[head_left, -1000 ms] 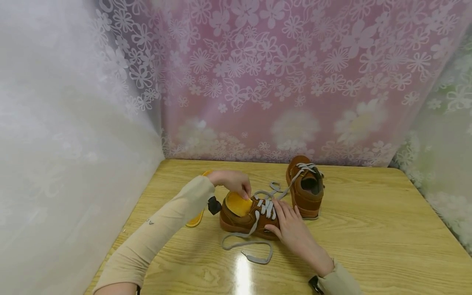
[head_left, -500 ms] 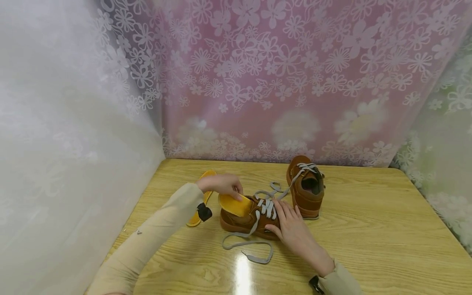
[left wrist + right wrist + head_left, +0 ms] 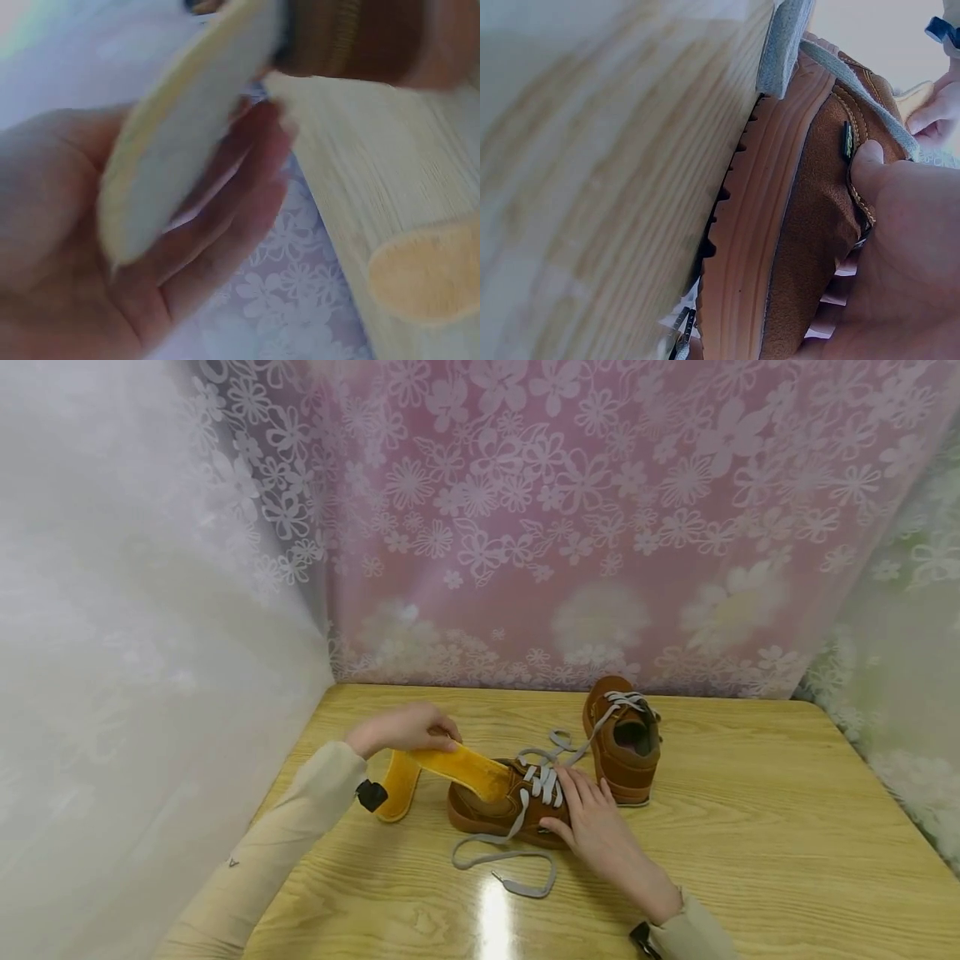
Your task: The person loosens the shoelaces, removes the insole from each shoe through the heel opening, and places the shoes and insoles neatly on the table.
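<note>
My left hand [image 3: 408, 728] pinches a yellow fuzzy insole [image 3: 463, 768] whose front part is still inside a brown suede shoe [image 3: 468, 814]. In the left wrist view the pale underside of the insole [image 3: 184, 142] crosses the palm, slightly blurred. Grey laces hang loose from the shoe, which lies with its heel to the left. Over its toe end, my right hand [image 3: 600, 831] holds the upper, the thumb on the near side, as the right wrist view shows. A second yellow insole [image 3: 397, 789] lies on the table, left of the shoe.
Another brown shoe [image 3: 626, 785] with grey laces stands behind and to the right, its opening toward me. A loose lace [image 3: 543, 889] curls on the wooden table [image 3: 750, 827] in front. Flowered cloth [image 3: 525, 527] hangs behind the table.
My left hand has moved left and drawn the insole much of the way out of the shoe. My right hand and the shoe have stayed in place.
</note>
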Available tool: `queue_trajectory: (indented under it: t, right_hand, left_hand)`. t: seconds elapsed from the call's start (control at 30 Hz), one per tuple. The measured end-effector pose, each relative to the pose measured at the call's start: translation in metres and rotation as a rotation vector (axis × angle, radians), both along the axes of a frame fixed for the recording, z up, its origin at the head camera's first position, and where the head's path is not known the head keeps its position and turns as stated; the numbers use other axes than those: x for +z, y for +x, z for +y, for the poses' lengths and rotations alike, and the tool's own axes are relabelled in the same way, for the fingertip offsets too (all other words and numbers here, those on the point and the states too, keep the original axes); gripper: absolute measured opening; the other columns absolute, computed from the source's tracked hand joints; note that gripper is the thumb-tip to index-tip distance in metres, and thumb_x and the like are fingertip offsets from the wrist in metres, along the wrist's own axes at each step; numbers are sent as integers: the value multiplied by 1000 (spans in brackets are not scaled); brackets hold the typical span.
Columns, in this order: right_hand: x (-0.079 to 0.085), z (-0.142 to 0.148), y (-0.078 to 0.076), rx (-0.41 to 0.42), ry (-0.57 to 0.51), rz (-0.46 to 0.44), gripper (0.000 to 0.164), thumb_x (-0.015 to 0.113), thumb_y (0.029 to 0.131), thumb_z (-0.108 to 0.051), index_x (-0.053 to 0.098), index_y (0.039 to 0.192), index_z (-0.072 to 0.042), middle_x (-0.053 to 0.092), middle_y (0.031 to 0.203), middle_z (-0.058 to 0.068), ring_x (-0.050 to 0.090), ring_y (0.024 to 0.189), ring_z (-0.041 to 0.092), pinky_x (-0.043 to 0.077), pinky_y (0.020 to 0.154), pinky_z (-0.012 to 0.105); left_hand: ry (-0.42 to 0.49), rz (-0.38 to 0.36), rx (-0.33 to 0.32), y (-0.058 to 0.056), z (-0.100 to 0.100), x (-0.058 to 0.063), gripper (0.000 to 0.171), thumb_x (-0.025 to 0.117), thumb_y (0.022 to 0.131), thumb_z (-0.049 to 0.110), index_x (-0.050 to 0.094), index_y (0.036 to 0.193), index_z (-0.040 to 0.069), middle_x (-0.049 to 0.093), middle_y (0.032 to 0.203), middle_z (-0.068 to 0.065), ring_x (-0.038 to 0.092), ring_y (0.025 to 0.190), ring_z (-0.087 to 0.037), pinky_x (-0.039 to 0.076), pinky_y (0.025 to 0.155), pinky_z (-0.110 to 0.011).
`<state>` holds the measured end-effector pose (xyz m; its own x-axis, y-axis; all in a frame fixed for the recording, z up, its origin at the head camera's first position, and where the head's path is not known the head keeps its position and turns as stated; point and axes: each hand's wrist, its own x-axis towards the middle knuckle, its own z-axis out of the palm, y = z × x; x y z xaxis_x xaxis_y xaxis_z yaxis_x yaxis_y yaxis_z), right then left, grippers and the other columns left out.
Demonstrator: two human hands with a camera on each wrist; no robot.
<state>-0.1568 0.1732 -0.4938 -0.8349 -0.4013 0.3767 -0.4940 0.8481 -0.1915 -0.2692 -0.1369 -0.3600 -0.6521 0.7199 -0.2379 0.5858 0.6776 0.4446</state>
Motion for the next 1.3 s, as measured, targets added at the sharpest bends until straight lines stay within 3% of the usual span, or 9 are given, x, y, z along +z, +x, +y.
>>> queue_trajectory:
  t: [0.07, 0.27, 0.33, 0.4, 0.57, 0.83, 1.03, 1.13, 1.3]
  right_hand:
    - [-1, 1, 0, -2, 4, 11, 80, 70, 92, -43, 40, 151, 3, 53, 139, 27, 54, 128, 44, 40, 104, 67]
    - [-1, 1, 0, 1, -5, 12, 80, 70, 93, -43, 40, 151, 2, 53, 140, 27, 53, 129, 44, 39, 105, 67]
    - [0, 1, 0, 2, -8, 17, 80, 71, 92, -42, 41, 151, 3, 53, 139, 27, 53, 128, 44, 40, 104, 67]
    - [1, 1, 1, 0, -6, 19, 80, 72, 92, -41, 41, 150, 3, 54, 139, 27, 54, 128, 44, 40, 104, 67]
    - [2, 2, 2, -4, 2, -3, 80, 72, 92, -41, 40, 151, 3, 53, 139, 27, 53, 129, 44, 39, 105, 67]
    - [2, 0, 0, 7, -7, -17, 80, 71, 93, -41, 39, 152, 2, 53, 140, 27, 53, 129, 43, 38, 106, 67]
    - [0, 0, -1, 7, -8, -18, 81, 71, 93, -42, 38, 153, 2, 52, 140, 27, 53, 129, 44, 38, 107, 66]
    - [0, 0, 0, 4, -8, -19, 80, 71, 93, -42, 39, 152, 2, 53, 140, 27, 53, 129, 44, 38, 106, 66]
    - [3, 1, 1, 1, -6, -26, 80, 70, 93, -42, 38, 152, 2, 53, 140, 28, 53, 129, 44, 38, 106, 66]
  left_hand:
    - [6, 120, -35, 8, 6, -5, 27, 63, 103, 28, 73, 124, 16, 73, 117, 2, 68, 104, -14, 54, 94, -35]
    - [-61, 557, -187, 33, 14, -25, 31, 63, 100, 43, 73, 126, 28, 69, 128, 6, 61, 121, -20, 42, 109, -47]
    - [-115, 649, -220, 39, 12, -32, 36, 60, 99, 49, 70, 130, 33, 65, 135, 5, 57, 126, -21, 39, 112, -52]
    - [-158, 694, -261, 42, 11, -39, 42, 55, 100, 53, 65, 136, 35, 59, 143, 2, 55, 129, -24, 38, 113, -53]
    - [-178, 758, -313, 45, 8, -52, 41, 53, 102, 49, 61, 140, 39, 54, 148, 0, 55, 128, -26, 45, 108, -48]
    - [-128, 870, -310, 47, 1, -51, 32, 57, 102, 43, 68, 132, 39, 59, 142, 3, 57, 121, -21, 48, 102, -40]
    - [-51, 875, -251, 43, -18, -43, 29, 64, 99, 35, 72, 127, 35, 61, 139, 3, 56, 121, -20, 45, 107, -44]
    - [16, 836, -213, 43, -30, -36, 30, 68, 98, 29, 72, 127, 31, 63, 136, 1, 57, 121, -22, 46, 106, -46]
    - [213, 745, -64, 42, -53, -29, 28, 72, 96, 21, 75, 123, 21, 67, 130, -5, 59, 118, -28, 47, 101, -48]
